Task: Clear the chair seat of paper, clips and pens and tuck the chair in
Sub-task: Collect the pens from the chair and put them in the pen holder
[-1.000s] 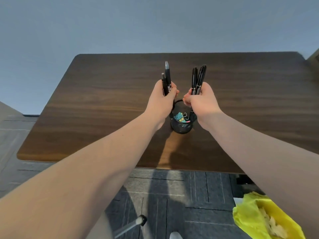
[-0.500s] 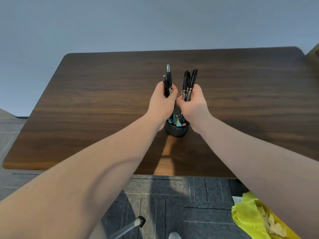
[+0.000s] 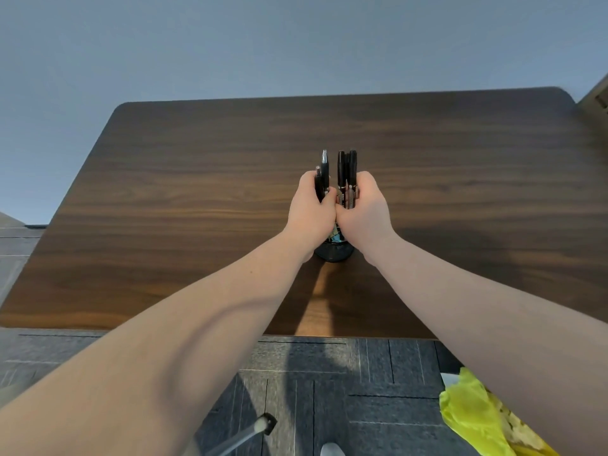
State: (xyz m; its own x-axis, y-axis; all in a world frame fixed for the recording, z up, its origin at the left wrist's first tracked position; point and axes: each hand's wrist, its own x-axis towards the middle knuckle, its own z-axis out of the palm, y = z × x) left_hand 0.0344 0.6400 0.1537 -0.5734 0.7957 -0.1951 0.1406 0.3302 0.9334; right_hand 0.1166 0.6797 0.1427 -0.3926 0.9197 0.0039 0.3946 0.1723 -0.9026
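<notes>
Both hands meet over the black mesh cup (image 3: 334,251) on the wooden counter (image 3: 197,199), knuckles touching. The left hand (image 3: 311,212) has its fingers curled tight round two black pens (image 3: 324,174), tips up; the right hand (image 3: 362,212) is clenched on a bunch of black markers (image 3: 347,172). The cup's mouth is mostly hidden, just a sliver of coloured clips (image 3: 336,233) peeking between the wrists. A yellow bag (image 3: 470,413) is cut off at the lower right
</notes>
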